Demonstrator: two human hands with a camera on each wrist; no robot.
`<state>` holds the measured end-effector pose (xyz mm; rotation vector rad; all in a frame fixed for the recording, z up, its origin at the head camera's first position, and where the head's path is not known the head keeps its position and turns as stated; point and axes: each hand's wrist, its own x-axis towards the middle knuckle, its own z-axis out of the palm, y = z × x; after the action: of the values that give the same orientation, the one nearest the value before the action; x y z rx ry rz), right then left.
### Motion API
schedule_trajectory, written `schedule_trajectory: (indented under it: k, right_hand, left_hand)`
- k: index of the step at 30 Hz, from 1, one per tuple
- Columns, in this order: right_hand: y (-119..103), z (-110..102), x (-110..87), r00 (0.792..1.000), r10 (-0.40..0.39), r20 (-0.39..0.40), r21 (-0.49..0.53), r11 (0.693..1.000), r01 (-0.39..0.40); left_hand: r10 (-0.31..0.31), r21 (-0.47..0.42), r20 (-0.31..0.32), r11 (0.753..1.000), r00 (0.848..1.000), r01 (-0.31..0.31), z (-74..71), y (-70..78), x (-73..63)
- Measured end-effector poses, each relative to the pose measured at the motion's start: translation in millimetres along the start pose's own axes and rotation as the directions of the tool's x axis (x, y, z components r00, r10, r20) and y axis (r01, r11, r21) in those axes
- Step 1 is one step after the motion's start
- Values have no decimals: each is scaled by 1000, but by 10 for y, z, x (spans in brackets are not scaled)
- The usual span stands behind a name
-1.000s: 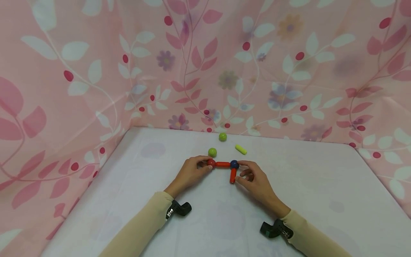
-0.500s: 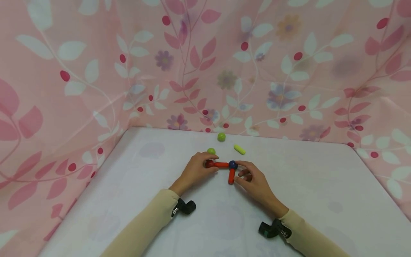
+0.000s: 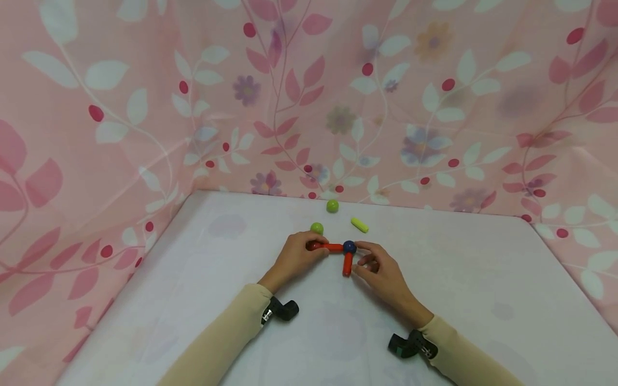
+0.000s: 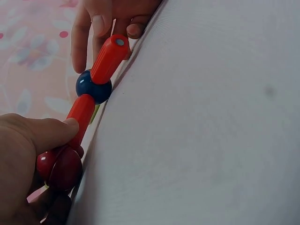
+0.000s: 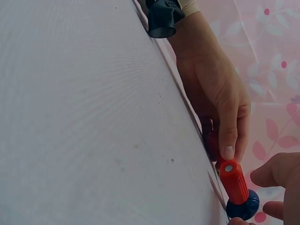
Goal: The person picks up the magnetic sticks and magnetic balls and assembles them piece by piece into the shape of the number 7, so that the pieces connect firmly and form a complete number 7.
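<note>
A joined toy piece stands between the hands: a dark red ball (image 4: 65,168), a red rod (image 3: 335,247), a blue ball (image 3: 350,246) and a second red rod (image 3: 347,264) pointing toward the person. The second rod's free end shows a small silvery disc in both wrist views. My left hand (image 3: 298,256) pinches the first rod close to the red ball, its thumb (image 4: 58,131) along the rod. My right hand (image 3: 383,271) curves loosely about the blue ball, index fingertip right at it. Its thumb (image 5: 269,174) stands a little off the second rod.
Behind the left hand lies a green ball (image 3: 316,228), with another green ball (image 3: 332,206) near the table's back edge. A short yellow-green rod (image 3: 359,224) rests beyond the blue ball. A pink floral curtain (image 3: 410,96) backs the white-covered table (image 3: 483,279).
The left hand has shifted its grip from the red ball to the first red rod, its fingers parting and then closing again. The right hand keeps its place.
</note>
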<state>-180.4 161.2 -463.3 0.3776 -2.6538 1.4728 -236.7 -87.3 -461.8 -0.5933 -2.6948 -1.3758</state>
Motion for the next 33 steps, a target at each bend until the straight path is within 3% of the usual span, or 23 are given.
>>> schedule_trajectory:
  k: [12,33]
  right_hand:
    - [-27,-18,19,1000,1,-3,40,999,-1]
    - [-30,-13,13,999,34,-7,57,998,-33]
  left_hand:
    - [3,-14,-17,1000,1000,-3,5,-50,10]
    - [-7,-37,10,999,1000,7,6,-56,0]
